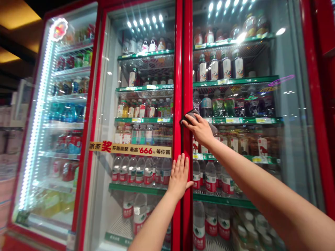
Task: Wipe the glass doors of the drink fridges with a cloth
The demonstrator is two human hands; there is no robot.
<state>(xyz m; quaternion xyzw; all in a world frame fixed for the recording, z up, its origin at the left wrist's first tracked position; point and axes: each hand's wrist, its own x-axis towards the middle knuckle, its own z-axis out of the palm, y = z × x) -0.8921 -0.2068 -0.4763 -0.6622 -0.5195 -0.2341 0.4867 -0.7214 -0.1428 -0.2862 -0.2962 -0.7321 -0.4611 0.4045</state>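
A dark grey cloth (194, 115) lies under my right hand (201, 130), pressed against the red door frame (187, 87) of a glass-fronted drinks fridge. The cloth's lower part hangs behind my fingers over the right door's glass. My left hand (180, 177) rests flat lower down, across the meeting red frames of the two doors, its fingers pointing up and its thumb out to the right. Nothing is in it. Both doors look closed.
Behind the glass, green-edged shelves (235, 82) hold several bottles. A printed promotional strip (131, 149) crosses the left door. Another lit fridge (54, 125) with a red frame stands at the left.
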